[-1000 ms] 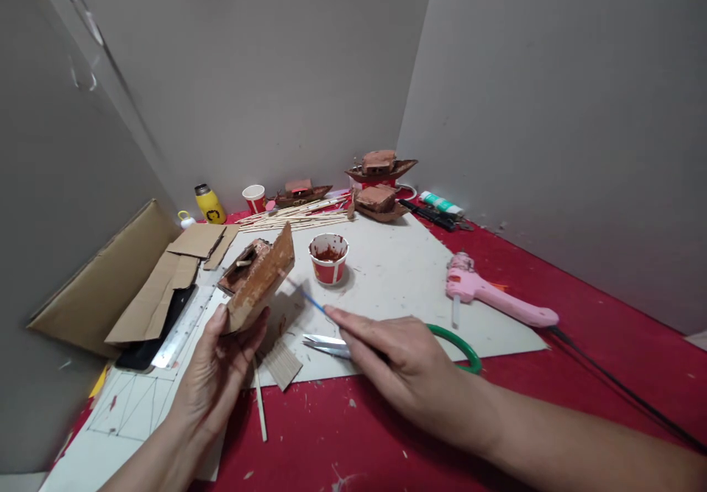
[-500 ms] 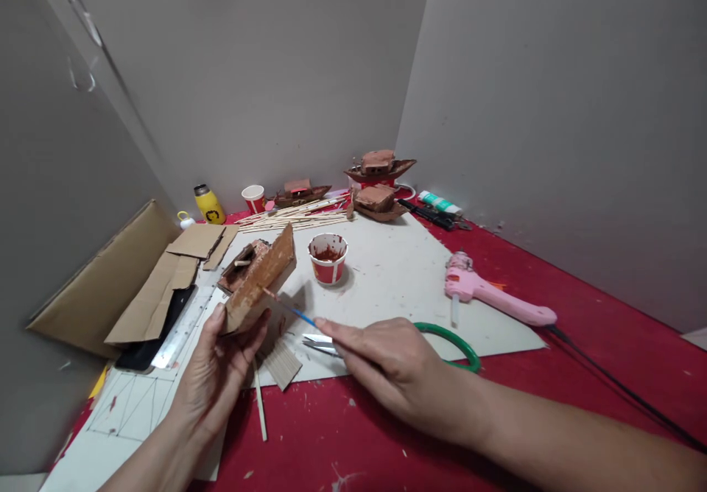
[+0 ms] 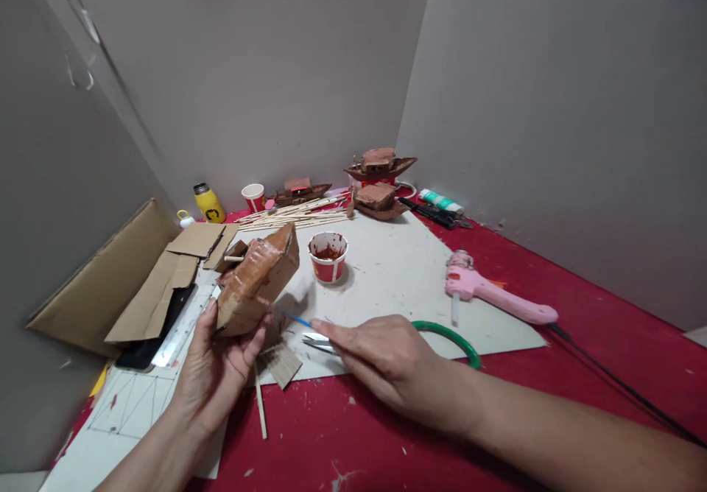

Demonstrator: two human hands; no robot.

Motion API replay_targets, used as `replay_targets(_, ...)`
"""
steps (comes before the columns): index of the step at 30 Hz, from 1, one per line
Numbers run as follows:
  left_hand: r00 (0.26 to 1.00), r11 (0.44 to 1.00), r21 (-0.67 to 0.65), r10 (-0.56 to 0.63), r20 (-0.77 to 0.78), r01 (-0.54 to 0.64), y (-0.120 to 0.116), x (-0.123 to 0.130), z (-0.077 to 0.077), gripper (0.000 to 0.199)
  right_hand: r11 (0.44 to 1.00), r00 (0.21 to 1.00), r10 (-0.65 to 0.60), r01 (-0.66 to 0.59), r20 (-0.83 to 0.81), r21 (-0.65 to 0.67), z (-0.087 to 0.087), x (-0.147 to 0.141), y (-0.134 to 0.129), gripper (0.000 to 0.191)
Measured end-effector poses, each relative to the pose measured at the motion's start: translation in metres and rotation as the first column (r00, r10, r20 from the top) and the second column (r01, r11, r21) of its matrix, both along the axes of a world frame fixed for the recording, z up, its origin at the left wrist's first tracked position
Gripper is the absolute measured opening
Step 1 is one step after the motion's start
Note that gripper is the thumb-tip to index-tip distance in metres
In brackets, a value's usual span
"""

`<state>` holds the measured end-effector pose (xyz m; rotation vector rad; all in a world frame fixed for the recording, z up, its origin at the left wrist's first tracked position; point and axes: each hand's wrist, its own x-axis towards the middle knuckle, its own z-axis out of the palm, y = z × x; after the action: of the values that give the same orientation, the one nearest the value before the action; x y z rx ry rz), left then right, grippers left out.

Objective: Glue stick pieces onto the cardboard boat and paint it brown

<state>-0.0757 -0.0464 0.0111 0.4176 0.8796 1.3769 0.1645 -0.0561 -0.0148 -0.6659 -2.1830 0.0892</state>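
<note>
My left hand (image 3: 218, 363) grips a cardboard model boat (image 3: 259, 275), tilted so that its side and underside face me. Brown paint covers part of that side, while the lower face is mostly bare cardboard. Between the fingers of my right hand (image 3: 387, 359) is a thin blue paintbrush (image 3: 297, 318), its tip at the boat's lower edge. A paper cup (image 3: 328, 260) with reddish-brown paint inside stands just right of the boat. Scissors with a green handle (image 3: 450, 337) lie under my right hand, partly hidden by it.
A pink glue gun (image 3: 491, 297) with a black cord lies at right. Several brown model boats (image 3: 381, 201) and wooden sticks (image 3: 298, 216) are at the back. Cardboard pieces (image 3: 157, 286), a ruler (image 3: 185, 326) and a yellow bottle (image 3: 208, 203) are at left.
The boat has been turned in my left hand, showing more of its underside. The brush tip has moved slightly down along it; my right hand is nearly in the same place.
</note>
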Motion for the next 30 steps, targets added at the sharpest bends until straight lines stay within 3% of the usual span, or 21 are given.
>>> replay_targets(5,1.000,0.999,-0.049,-0.022,0.020,0.023,-0.001,-0.001,0.005,0.043,0.993,0.989,-0.099,0.104,-0.111,0.046,0.004,0.008,0.009,0.045)
replay_targets(11,0.998,0.997,-0.060,-0.043,0.039,0.046,-0.004,0.000,0.009,0.043,0.996,1.000,0.009,-0.010,0.012,0.089,-0.003,-0.002,0.006,0.043)
replay_targets(16,0.999,0.995,-0.099,-0.019,0.045,0.024,-0.004,-0.001,0.010,0.043,0.991,0.993,-0.100,0.104,-0.057,0.079,0.002,0.001,0.005,0.046)
replay_targets(20,0.999,0.995,-0.098,-0.021,0.043,0.026,-0.005,0.000,0.012,0.041,0.995,0.999,-0.049,0.048,0.008,0.092,0.006,0.001,0.001,0.040)
replay_targets(24,0.999,0.993,-0.114,-0.006,0.044,0.011,-0.006,0.001,0.012,0.040,0.988,0.991,-0.118,0.123,-0.065,0.094,0.007,0.000,0.000,0.036)
replay_targets(28,0.998,0.995,-0.094,-0.023,0.055,0.028,-0.005,0.000,0.010,0.038,0.993,0.998,-0.044,0.038,0.049,0.116,0.007,0.002,0.001,0.036)
replay_targets(30,0.999,0.995,-0.103,-0.009,0.051,0.014,-0.005,-0.001,0.010,0.038,0.992,0.996,-0.085,0.086,-0.009,0.096,0.007,0.004,0.002,0.036)
